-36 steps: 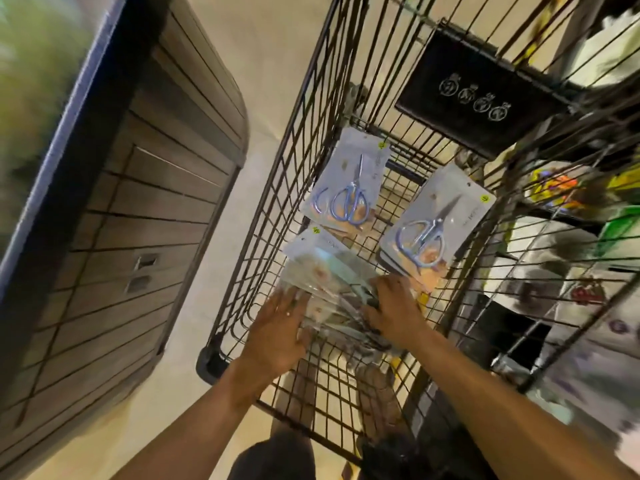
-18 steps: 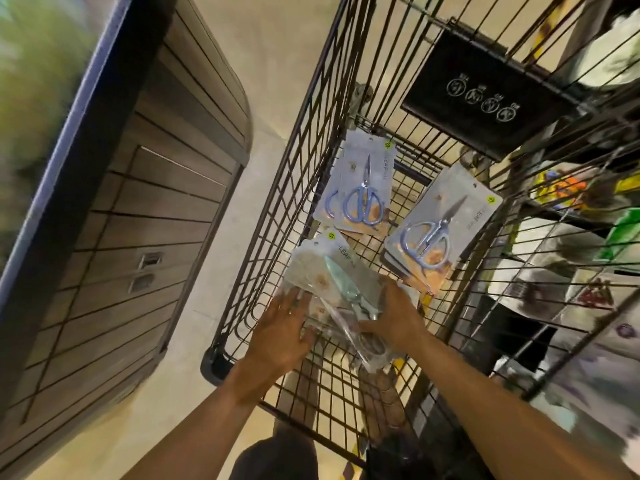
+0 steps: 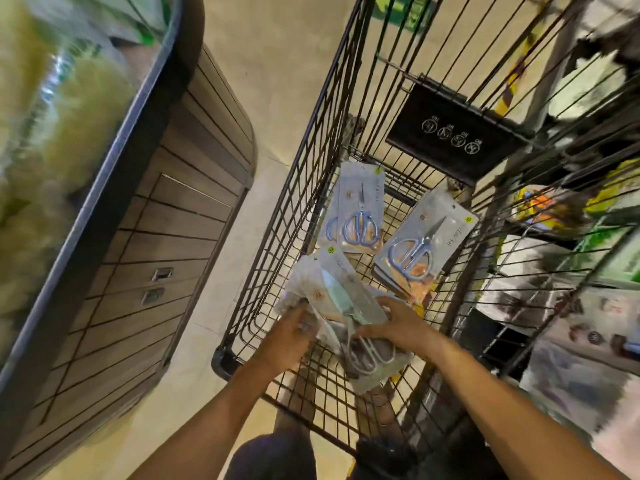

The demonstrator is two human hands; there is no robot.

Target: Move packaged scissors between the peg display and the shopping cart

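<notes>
I had both hands down inside the wire shopping cart (image 3: pixel 284 216), working at a loose stack of scissor packs (image 3: pixel 332 299) that lay on the cart floor toward six o'clock. My left hand (image 3: pixel 289 336) came in from seven o'clock and gripped the stack's left edge, fingers curled over the clear plastic. My right hand (image 3: pixel 398 325) came from five o'clock and held the right side of the same stack, thumb and fingers closed round the top pack, whose pale-handled scissors (image 3: pixel 353 327) showed through the blister with the blade pointing to eleven o'clock. How many packs sat in that stack I could not tell, since the plastic blurred together. Two more packs lay flat on the cart floor, apart from my hands. At twelve o'clock from the stack sat a blue-handled scissors pack (image 3: pixel 360 209), tips up, with what looked like another pack beneath it. At two o'clock lay a second blue-handled pack (image 3: pixel 424 242), turned so its blades pointed to one o'clock, resting on a thin pile of cards. A black warning placard (image 3: pixel 457 136) hung on the cart's far wall. A wood-slat counter (image 3: pixel 166 244) stood at nine o'clock beyond the cart, and shelves of blurred goods (image 3: pixel 554 209) showed through the wires at three o'clock.
</notes>
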